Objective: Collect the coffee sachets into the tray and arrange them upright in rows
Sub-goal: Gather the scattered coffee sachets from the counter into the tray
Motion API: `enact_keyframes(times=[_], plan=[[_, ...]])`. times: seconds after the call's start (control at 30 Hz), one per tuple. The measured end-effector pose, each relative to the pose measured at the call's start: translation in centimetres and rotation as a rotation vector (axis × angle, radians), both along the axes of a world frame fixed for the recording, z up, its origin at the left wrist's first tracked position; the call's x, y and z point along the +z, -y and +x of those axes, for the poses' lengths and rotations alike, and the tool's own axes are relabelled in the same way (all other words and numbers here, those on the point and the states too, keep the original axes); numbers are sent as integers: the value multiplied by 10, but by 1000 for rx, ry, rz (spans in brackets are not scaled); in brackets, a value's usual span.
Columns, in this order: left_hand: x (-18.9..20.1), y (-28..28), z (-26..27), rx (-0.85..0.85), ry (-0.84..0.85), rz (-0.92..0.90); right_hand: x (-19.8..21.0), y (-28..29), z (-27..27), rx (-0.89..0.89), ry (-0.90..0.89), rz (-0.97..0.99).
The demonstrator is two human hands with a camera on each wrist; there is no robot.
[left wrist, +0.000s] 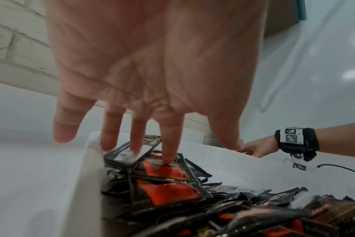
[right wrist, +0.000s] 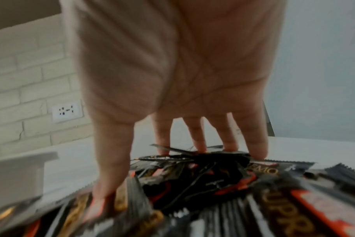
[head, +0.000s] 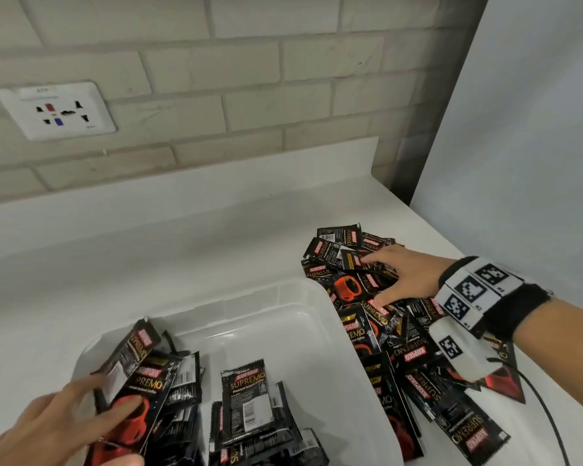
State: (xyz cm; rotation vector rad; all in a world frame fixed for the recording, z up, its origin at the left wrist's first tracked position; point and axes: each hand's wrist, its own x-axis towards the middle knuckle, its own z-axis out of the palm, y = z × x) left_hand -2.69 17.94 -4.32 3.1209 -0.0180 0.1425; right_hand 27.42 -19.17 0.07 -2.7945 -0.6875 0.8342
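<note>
Sachets black-red, heaped on white counter; some in tray; left hand, right hand flat, fingers spread, gripping nothing; brick wall.

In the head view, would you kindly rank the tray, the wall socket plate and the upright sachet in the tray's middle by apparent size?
1. Tray, largest by far.
2. Wall socket plate.
3. Upright sachet, though it sits nearer the camera, so its rank below the plate is unsure.

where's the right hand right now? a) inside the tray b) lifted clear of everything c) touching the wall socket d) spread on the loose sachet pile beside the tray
d: the right hand lies with fingers spread on the sachet pile, outside the tray.
</note>
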Motion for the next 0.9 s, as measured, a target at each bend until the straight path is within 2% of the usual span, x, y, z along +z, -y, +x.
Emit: enact_keyframes(times=[0.03,0.13,0.27,0.37,0.6,0.7,0.9], plan=[[-1,-3,9,5,-90,-57,-3,0,0,2,24,1],[7,-1,14,-81,-38,-33,-8,-1,-3,-1,65,-16],[24,18,18,-18,-76,-312,-10,1,-7,0,35,-40],[33,22,29,42,-76,-435,-13,2,-11,51,43,-106],[54,35,37,64,-74,-500,-16,0,-17,40,168,3],[59,46,44,53,-74,-514,-16,1,-16,11,150,21],[71,69,55,33,-199,-521,-13,4,-12,-97,103,27]])
